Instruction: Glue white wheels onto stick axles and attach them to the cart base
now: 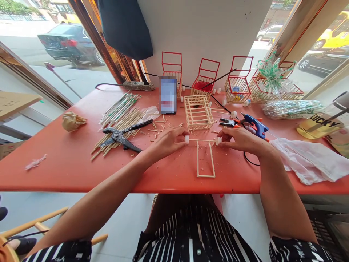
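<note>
Between my hands a thin wooden stick [201,140] runs level, with a white wheel [187,139] at its left end and another white wheel [218,141] at its right end. My left hand [174,141] pinches the left wheel between thumb and fingers. Fingers of my right hand [236,139] close on the right wheel. Just below the stick lies a three-sided stick frame [206,176], flat on the table. A box-shaped stick cage [198,112] stands right behind my hands.
On the red table [68,163] lie large cutters [120,137], wooden sticks [128,125], a phone [167,95], pliers [228,122], a blue glue gun [255,125] and a white cloth [313,160]. Several small red-trimmed carts [237,89] line the back. A drink cup [313,127] stands right.
</note>
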Motion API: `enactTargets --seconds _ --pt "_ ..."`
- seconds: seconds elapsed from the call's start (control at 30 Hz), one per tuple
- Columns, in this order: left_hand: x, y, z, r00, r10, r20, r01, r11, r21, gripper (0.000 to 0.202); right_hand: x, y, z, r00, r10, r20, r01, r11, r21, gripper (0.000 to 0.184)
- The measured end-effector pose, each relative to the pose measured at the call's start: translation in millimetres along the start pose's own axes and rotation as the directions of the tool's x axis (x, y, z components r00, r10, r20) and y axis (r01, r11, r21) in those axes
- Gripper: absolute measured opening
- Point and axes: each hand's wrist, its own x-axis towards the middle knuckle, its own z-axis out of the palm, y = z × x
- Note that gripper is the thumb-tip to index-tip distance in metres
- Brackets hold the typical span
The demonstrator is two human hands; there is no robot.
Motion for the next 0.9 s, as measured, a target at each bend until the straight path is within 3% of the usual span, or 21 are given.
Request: enactTargets --seconds 0.33,0.6,0.9 --pt "0 2 -1.2 1.0 0.012 -0.028 -0.012 1.0 -0.006 0.022 -2 -6 -3 1.0 -0.005 -0.007 0.005 0.999 0.037 0.029" --pt "-1 -2 -0.1 0.999 0.014 -0.035 -0.016 0.997 -0.074 0.027 -3 -4 -3 0.996 -0.015 -0.093 0.023 0.996 0.081 0.035" --pt "-1 4 -3.8 0.999 0.014 -0.037 -0.016 0.999 -0.043 0.023 -6 -13 -8 0.981 -0.033 -0.191 0.063 0.986 0.155 0.039"
